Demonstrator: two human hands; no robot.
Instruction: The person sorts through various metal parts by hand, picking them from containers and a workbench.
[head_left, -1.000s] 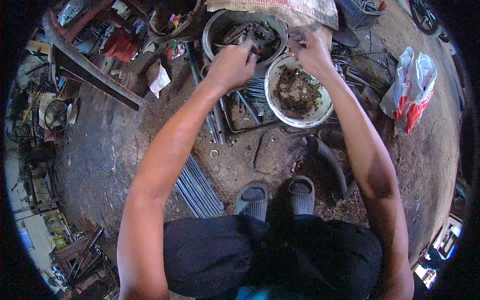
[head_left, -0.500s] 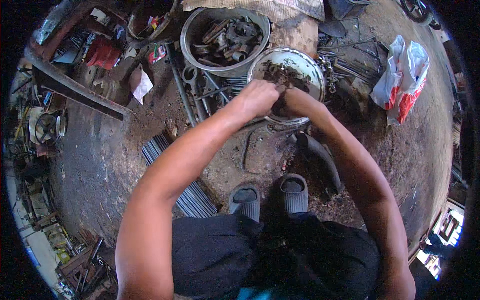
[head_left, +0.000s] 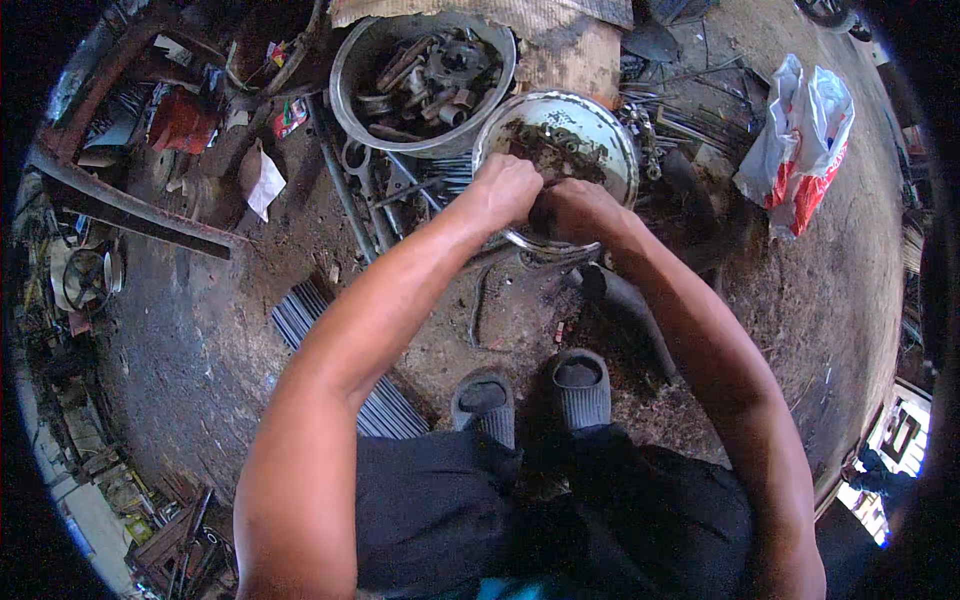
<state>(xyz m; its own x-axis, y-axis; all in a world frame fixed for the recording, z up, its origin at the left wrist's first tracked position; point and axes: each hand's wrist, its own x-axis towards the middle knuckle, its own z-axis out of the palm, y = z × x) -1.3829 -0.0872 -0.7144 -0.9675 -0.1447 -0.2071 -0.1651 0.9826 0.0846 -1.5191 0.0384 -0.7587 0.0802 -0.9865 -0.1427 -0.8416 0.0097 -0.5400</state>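
Observation:
Both of my hands are over the near side of a round white basin (head_left: 622, 135) whose inside is smeared with dark, greasy dirt. My left hand (head_left: 510, 188) is a closed fist at the basin's left near edge, knuckles up. Beside it, my right hand (head_left: 578, 210) is curled, its fingers turned down toward the basin's near inside wall. Whatever lies in either hand is hidden behind the fingers. To the upper left of the basin stands a larger metal tub (head_left: 345, 100), holding several dirty, oily metal parts (head_left: 465, 62).
Cardboard (head_left: 570, 60) lies behind the basin, with metal rods (head_left: 690, 120) to its right. A white-and-red plastic bag (head_left: 800, 150) stands farther right. Ridged dark strips (head_left: 390, 410) lie under my left forearm. A curved dark piece (head_left: 635, 310) sits near my right sandal (head_left: 582, 385).
My right hand has come slightly nearer to me within the basin, uncovering more of its dirty inside. The whole view has shifted a little, and both hands stay closed.

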